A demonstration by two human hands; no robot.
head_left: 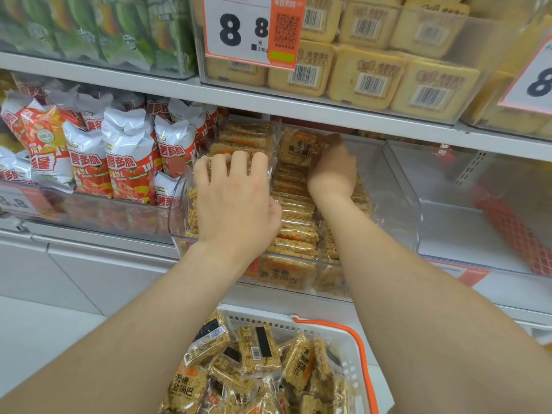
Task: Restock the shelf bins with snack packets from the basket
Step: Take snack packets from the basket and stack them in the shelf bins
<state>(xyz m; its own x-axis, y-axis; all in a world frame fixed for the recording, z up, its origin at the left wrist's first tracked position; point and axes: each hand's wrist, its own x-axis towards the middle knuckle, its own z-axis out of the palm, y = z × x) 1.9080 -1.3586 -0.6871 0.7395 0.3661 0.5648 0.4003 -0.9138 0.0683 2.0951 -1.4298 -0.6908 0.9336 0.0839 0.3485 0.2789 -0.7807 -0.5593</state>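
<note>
From the head view, a white shop shelf (298, 110) runs across the frame, lined with clear plastic bins. The middle bin (415, 204) holds snack packets (294, 222), golden crisp-rice squares in clear wrap, standing on edge in rows from front to back. To its left is a bin of red-and-white bags (128, 162). To its right is another clear bin (478, 210) with something red seen through its wall. On the shelf above are green bags (119, 28), yellow packs (367, 76) with barcodes, and a price card (239, 28) reading 8.8. Pale floor (38, 339) shows at lower left.

Below the shelf, near the bottom edge, sits a white basket (355, 339) with an orange handle, heaped with loose packets (260, 345) of the same snack.

The left hand (236, 201) lies over the left row in the middle bin. Its fingers (239, 159) are close together and curled over the tops of the packets, and the thumb presses the side of the middle row.

The right hand (333, 171) reaches deeper into the bin, beside an upright packet (300, 147) at the back that faces forward. It is blurred and its fingers point away, so I cannot tell whether they are apart or pinching the packet.
</note>
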